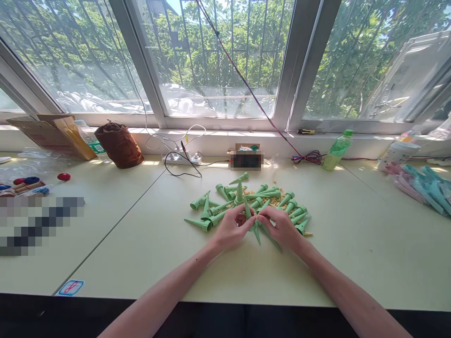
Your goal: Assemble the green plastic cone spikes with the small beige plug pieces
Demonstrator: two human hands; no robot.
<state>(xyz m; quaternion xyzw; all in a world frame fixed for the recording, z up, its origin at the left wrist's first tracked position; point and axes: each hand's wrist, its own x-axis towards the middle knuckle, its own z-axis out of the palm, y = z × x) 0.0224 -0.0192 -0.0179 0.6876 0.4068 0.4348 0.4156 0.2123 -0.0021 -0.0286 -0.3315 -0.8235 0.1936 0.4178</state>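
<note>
My left hand is closed around a green plastic plant watering spike, whose narrow tip points up. My right hand meets it at the spike's near side, thumb and fingers pinched together. Whatever lies in that pinch is too small to make out. Around both hands is a loose heap of similar green spikes with ribbed caps, most on their sides. One capped spike stands upright just behind my left hand. Small tan pieces lie among the spikes at the back; their kind is unclear.
Along the windowsill are a brown cloth bag, a power strip, a small dark box, coiled wires and a green-capped bottle. Pink and teal plastic items lie right. A red ball is left.
</note>
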